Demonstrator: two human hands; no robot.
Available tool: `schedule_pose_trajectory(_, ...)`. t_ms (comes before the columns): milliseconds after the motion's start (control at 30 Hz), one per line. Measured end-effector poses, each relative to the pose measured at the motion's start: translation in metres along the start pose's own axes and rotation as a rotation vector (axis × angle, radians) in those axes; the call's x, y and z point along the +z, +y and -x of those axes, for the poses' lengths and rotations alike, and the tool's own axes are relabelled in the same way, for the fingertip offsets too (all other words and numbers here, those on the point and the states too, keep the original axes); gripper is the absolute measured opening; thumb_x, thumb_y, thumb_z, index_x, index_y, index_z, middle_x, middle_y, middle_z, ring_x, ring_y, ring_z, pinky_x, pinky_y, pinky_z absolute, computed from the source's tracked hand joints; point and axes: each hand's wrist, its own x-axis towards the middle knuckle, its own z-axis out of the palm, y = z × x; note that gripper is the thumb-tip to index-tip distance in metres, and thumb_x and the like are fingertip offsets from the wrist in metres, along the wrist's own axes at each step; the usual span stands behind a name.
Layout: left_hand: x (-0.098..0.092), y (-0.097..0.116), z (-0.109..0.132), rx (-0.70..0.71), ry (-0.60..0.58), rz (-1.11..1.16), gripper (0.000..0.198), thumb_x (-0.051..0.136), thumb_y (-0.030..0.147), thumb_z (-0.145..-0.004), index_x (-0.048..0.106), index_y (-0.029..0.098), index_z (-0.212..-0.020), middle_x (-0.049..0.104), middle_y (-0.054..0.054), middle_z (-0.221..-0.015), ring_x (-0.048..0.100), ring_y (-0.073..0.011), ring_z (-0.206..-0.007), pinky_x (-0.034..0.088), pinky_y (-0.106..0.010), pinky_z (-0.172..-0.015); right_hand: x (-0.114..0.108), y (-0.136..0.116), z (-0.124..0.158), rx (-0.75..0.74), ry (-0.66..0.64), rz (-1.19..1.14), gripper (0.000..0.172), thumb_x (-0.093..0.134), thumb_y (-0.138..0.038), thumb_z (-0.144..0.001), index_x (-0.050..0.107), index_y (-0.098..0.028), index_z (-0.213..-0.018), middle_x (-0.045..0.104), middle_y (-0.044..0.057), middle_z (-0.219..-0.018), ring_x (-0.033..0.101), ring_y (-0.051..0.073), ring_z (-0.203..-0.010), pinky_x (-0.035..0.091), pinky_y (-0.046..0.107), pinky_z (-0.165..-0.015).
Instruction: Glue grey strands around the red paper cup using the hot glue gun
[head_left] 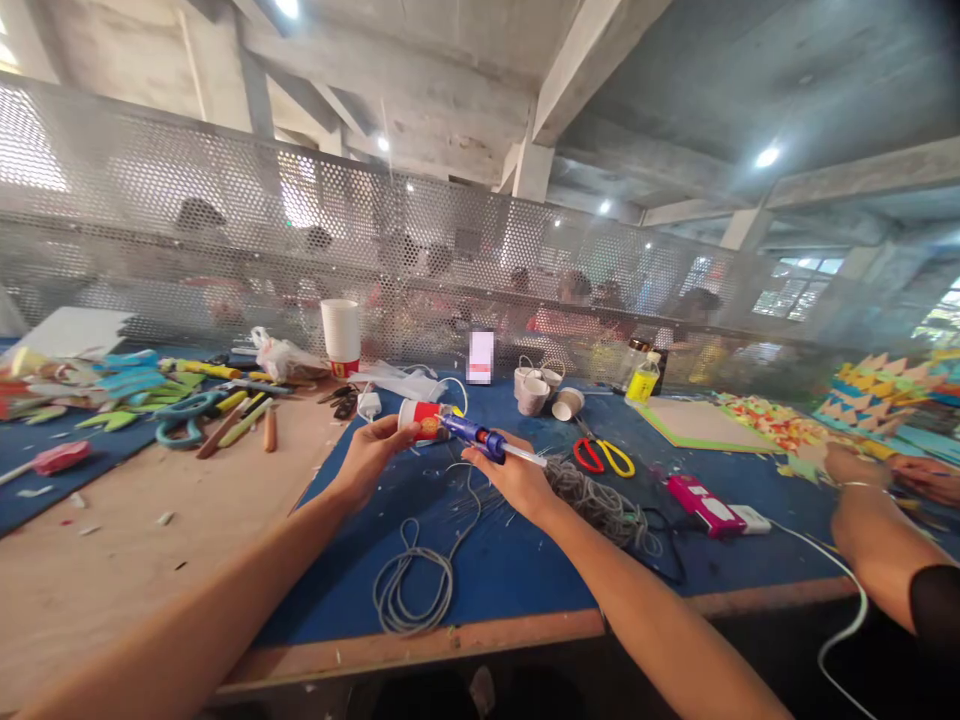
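My left hand [373,452] is closed around a red and white paper cup [420,418], held on its side above the blue mat [495,560]. My right hand [514,480] grips a blue glue gun [480,438] with a clear glue stick poking out of its back. The gun's tip touches the cup's side. A coil of grey cord [409,585] lies on the mat under my hands, and a tangled heap of grey string [600,500] sits beside my right wrist.
Red and yellow scissors [604,455], several paper cups [544,392], a stack of white cups [340,335], a yellow bottle [643,380] and a pink device [705,503] lie about. Craft scraps and teal scissors [180,415] are on the left. Another person's arms [877,510] work at the right. Mesh fence [450,270] behind.
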Motion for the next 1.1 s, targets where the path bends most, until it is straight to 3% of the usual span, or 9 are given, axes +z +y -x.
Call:
schedule_pose_trajectory(200, -0.004, -0.004, -0.003, 0.048, -0.031, 0.028, 0.033, 0.084, 0.041, -0.069, 0.081, 0.018, -0.094, 0.079, -0.01, -0.097, 0.071, -0.0293, -0.092, 0.052, -0.038, -0.085, 0.001, 0.0, 0.001, -0.022, -0.016, 0.107, 0.031, 0.063, -0.051, -0.092, 0.065, -0.022, -0.081, 0.067, 0.001, -0.077, 0.061, 0.018, -0.07, 0.044, 0.027, -0.066)
schedule_pose_trajectory(467, -0.001, -0.003, -0.002, 0.031, -0.026, 0.05, 0.034, 0.086, 0.041, -0.067, 0.081, 0.019, -0.093, 0.08, -0.009, -0.095, 0.072, -0.0296, -0.091, 0.052, -0.04, -0.086, 0.002, 0.006, 0.001, -0.122, -0.02, 0.238, 0.031, 0.061, -0.05, -0.094, 0.062, -0.022, -0.081, 0.063, 0.001, -0.079, 0.059, 0.017, -0.076, 0.044, 0.026, -0.071)
schedule_pose_trajectory(1100, -0.004, -0.002, 0.0, 0.086, -0.074, -0.073, 0.034, 0.079, 0.041, -0.076, 0.079, 0.017, -0.1, 0.079, -0.009, -0.095, 0.068, -0.0247, -0.085, 0.049, -0.037, -0.083, 0.004, 0.011, 0.001, -0.12, -0.006, 0.262, 0.026, 0.067, -0.044, -0.092, 0.059, -0.022, -0.08, 0.058, -0.001, -0.081, 0.058, 0.015, -0.071, 0.041, 0.025, -0.064)
